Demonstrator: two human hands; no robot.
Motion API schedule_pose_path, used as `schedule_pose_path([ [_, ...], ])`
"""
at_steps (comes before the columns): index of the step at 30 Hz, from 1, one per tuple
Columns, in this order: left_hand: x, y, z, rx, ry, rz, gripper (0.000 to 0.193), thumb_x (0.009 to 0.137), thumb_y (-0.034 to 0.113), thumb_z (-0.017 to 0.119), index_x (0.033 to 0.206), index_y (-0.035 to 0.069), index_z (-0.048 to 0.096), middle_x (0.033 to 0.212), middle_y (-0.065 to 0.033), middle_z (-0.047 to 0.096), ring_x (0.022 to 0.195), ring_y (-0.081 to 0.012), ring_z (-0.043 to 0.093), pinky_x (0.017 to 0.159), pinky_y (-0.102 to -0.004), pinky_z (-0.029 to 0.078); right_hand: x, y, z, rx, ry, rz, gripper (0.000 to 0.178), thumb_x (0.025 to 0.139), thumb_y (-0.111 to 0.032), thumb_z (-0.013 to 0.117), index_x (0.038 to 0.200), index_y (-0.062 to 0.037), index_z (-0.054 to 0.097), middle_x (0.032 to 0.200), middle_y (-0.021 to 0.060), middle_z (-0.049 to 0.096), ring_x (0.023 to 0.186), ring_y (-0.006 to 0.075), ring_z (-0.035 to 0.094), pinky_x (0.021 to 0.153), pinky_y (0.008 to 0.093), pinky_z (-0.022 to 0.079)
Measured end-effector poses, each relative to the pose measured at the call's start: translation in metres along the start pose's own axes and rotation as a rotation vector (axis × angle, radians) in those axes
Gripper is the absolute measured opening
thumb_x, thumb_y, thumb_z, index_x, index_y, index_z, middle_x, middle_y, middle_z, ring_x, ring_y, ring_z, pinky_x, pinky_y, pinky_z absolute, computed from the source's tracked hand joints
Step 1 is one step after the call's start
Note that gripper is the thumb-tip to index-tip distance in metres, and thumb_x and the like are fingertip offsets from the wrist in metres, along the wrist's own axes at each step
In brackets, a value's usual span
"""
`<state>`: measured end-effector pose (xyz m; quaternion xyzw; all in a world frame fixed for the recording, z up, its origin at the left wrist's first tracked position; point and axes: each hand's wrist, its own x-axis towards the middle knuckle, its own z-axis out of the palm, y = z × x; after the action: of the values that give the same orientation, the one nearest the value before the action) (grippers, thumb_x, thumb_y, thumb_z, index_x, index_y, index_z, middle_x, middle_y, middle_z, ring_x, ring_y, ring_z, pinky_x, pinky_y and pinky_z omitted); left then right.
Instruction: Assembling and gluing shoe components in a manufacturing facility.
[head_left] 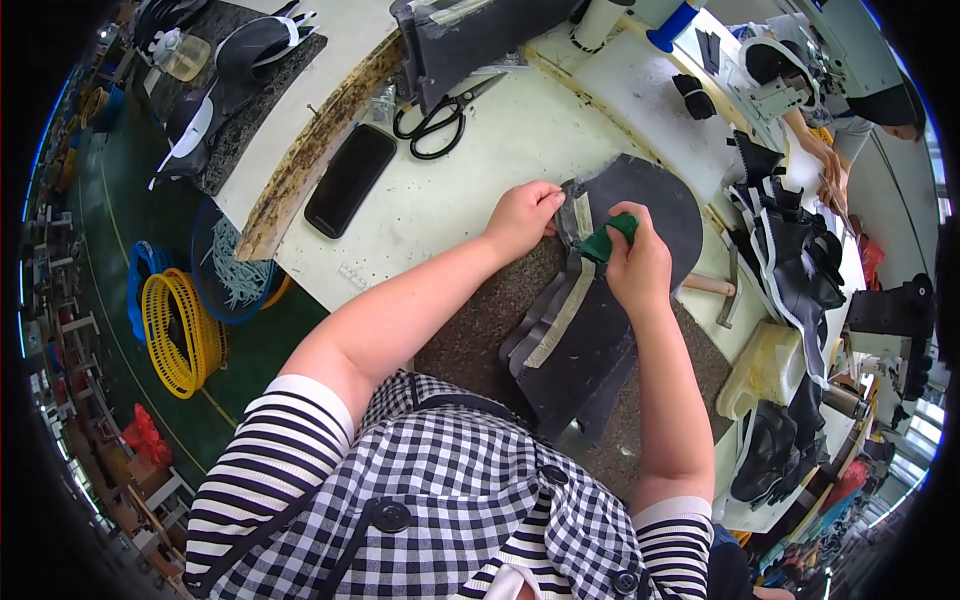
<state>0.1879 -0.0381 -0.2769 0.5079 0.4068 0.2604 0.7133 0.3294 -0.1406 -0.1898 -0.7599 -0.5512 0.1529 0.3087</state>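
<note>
A dark leather shoe-upper piece (648, 190) lies over a speckled stone slab (470, 318) in front of me, with pale tape strips (562, 312) along its seam. At the seam's left edge, my left hand (526, 218) pinches the leather between thumb and fingers. My right hand (641, 265) is closed around a small green object (606, 240), pressed against the seam beside the tape; its exact kind is partly hidden by the fingers. The lower flaps of the leather hang toward my checked apron (440, 470).
Black-handled scissors (438, 125) and a black phone (350, 180) lie beyond my left arm. A hammer (712, 286) rests to the right, near a yellowish block (764, 368) and piled black leather parts (795, 240). Another person's hands (825, 165) are at the far right, beside a sewing machine (780, 80).
</note>
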Motion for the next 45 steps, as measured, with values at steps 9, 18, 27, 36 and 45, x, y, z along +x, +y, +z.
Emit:
schedule_pose_path([
  [9, 0.020, 0.020, 0.003, 0.270, -0.107, 0.029, 0.024, 0.094, 0.021, 0.053, 0.103, 0.000, 0.060, 0.084, -0.0062, 0.064, 0.068, -0.0144, 0.064, 0.061, -0.0272, 0.054, -0.024, 0.002, 0.002, 0.092, 0.070, -0.011, 0.022, 0.084, -0.003, 0.056, 0.103, -0.0113, 0.051, 0.081, 0.0155, 0.062, 0.073, 0.0388, 0.061, 0.061, 0.0438, 0.048],
  [18, 0.036, 0.005, 0.000, 0.388, -0.082, -0.028, 0.023, 0.092, 0.019, 0.053, 0.102, 0.000, 0.062, 0.081, -0.0061, 0.065, 0.065, -0.0135, 0.063, 0.058, -0.0269, 0.052, -0.100, -0.012, 0.029, 0.154, 0.096, 0.190, 0.026, 0.085, -0.005, 0.054, 0.108, -0.0051, 0.044, 0.080, 0.0214, 0.060, 0.076, 0.0428, 0.061, 0.066, 0.0452, 0.048],
  [27, 0.044, -0.010, 0.005, 0.428, -0.004, 0.020, 0.025, 0.088, 0.026, 0.054, 0.092, 0.004, 0.066, 0.074, -0.0115, 0.066, 0.068, -0.0257, 0.065, 0.066, -0.0368, 0.049, -0.148, -0.028, 0.041, 0.286, -0.001, 0.251, 0.022, 0.083, -0.005, 0.057, 0.104, -0.0028, 0.049, 0.090, 0.0199, 0.058, 0.084, 0.0365, 0.059, 0.074, 0.0383, 0.047],
  [36, 0.028, -0.021, -0.004, 0.211, 0.061, 0.141, 0.029, 0.090, 0.027, 0.056, 0.102, 0.001, 0.062, 0.089, -0.0141, 0.067, 0.085, -0.0253, 0.064, 0.077, -0.0344, 0.048, -0.147, -0.016, 0.038, 0.932, 0.091, 0.476, 0.027, 0.083, -0.008, 0.061, 0.108, -0.0056, 0.049, 0.097, 0.0091, 0.055, 0.089, 0.0258, 0.060, 0.082, 0.0367, 0.047],
  [45, -0.196, 0.006, -0.013, 0.050, -0.174, -0.599, 0.030, 0.090, 0.027, 0.063, 0.099, 0.000, 0.053, 0.079, -0.0100, 0.061, 0.067, -0.0175, 0.063, 0.061, -0.0272, 0.053, -0.165, 0.036, 0.012, 1.626, 0.606, 0.583, 0.027, 0.085, -0.007, 0.055, 0.111, -0.0048, 0.049, 0.097, 0.0089, 0.054, 0.094, 0.0263, 0.058, 0.097, 0.0472, 0.044],
])
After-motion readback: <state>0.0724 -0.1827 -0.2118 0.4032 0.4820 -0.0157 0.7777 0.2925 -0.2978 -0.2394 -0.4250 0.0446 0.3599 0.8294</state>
